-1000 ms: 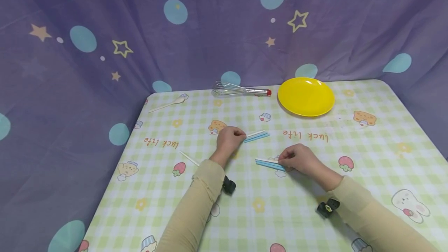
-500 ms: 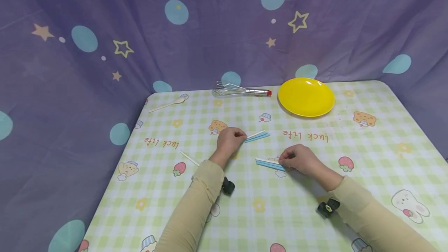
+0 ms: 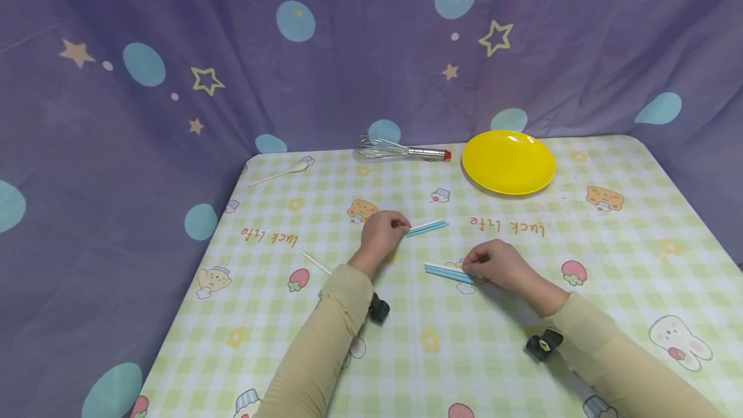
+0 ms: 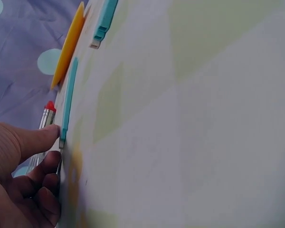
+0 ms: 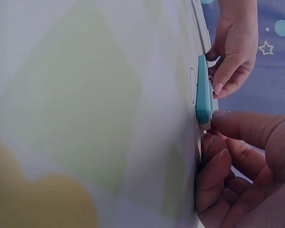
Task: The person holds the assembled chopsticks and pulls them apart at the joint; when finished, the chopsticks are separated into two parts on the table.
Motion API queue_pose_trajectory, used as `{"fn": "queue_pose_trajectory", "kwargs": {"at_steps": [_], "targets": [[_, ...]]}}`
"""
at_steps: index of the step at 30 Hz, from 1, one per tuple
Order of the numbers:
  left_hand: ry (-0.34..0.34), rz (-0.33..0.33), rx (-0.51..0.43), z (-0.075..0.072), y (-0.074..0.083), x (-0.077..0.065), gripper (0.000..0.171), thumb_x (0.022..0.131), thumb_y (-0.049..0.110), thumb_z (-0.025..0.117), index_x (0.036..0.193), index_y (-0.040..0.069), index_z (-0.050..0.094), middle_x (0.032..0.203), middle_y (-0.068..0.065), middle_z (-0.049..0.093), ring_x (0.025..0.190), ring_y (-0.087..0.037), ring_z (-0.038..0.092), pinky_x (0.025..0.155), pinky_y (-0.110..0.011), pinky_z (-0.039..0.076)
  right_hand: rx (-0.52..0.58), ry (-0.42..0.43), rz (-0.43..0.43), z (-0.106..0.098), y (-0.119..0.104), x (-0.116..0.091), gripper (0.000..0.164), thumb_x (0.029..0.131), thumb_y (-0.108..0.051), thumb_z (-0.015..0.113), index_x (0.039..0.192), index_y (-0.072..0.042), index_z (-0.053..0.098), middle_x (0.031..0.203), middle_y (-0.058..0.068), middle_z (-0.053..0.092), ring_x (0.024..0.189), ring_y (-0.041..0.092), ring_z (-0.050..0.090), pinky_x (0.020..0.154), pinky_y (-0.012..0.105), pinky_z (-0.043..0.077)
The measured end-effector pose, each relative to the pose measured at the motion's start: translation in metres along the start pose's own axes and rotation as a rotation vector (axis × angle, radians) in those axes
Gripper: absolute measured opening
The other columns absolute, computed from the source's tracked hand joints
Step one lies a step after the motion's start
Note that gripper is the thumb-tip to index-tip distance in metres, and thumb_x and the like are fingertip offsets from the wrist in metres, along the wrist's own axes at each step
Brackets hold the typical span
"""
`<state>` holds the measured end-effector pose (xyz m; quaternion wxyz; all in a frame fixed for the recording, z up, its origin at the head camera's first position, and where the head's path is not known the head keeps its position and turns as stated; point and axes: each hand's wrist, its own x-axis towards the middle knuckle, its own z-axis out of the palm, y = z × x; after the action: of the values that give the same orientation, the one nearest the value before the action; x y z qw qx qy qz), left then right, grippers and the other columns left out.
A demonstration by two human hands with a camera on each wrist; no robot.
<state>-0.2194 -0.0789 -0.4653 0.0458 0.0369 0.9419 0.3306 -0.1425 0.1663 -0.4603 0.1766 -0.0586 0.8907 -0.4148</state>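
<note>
Near the middle of the table in the head view, my left hand [image 3: 383,236] pinches the near end of a thin white stick [image 3: 428,224]. Blue sticks [image 3: 428,230] lie right alongside it. Closer to me, my right hand [image 3: 500,263] holds the right end of another white stick [image 3: 441,266] between thumb and fingers, with blue sticks [image 3: 448,274] along its front side. In the left wrist view the thumb [image 4: 46,137] is at the end of a blue stick [image 4: 70,95]. The right wrist view has the thumb [image 5: 232,122] at the tip of the blue and white bundle [image 5: 204,95].
One more white stick [image 3: 315,262] lies left of the left forearm, partly hidden by the sleeve. Along the back edge are a light-coloured spoon [image 3: 297,166], a whisk [image 3: 426,153] with a red end and a yellow plate [image 3: 509,163]. A purple curtain [image 3: 360,63] hangs behind.
The white stick in my left hand has shifted slightly, its far end now closer against the blue sticks. The right hand and its sticks have stayed in place.
</note>
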Motion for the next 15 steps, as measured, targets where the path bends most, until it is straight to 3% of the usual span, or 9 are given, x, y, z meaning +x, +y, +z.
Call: {"fn": "queue_pose_trajectory", "kwargs": {"at_steps": [9, 15], "targets": [[0.049, 0.049, -0.048, -0.021, -0.014, -0.007, 0.005, 0.088, 0.015, 0.073, 0.088, 0.017, 0.077, 0.083, 0.002, 0.068, 0.077, -0.016, 0.059, 0.072, -0.032, 0.047, 0.013, 0.050, -0.020, -0.001, -0.007, 0.000, 0.008, 0.088, -0.016, 0.072, 0.088, -0.009, 0.075, 0.079, 0.000, 0.068, 0.068, 0.017, 0.056, 0.059, 0.030, 0.047], [0.080, 0.062, -0.072, -0.043, -0.028, -0.017, 0.007, 0.090, 0.013, 0.070, 0.090, 0.013, 0.076, 0.084, 0.000, 0.067, 0.078, -0.017, 0.059, 0.071, -0.032, 0.047, 0.023, 0.089, -0.107, 0.004, -0.016, 0.004, 0.007, 0.088, -0.016, 0.072, 0.088, -0.010, 0.075, 0.080, -0.002, 0.067, 0.071, 0.018, 0.056, 0.061, 0.031, 0.048]]}}
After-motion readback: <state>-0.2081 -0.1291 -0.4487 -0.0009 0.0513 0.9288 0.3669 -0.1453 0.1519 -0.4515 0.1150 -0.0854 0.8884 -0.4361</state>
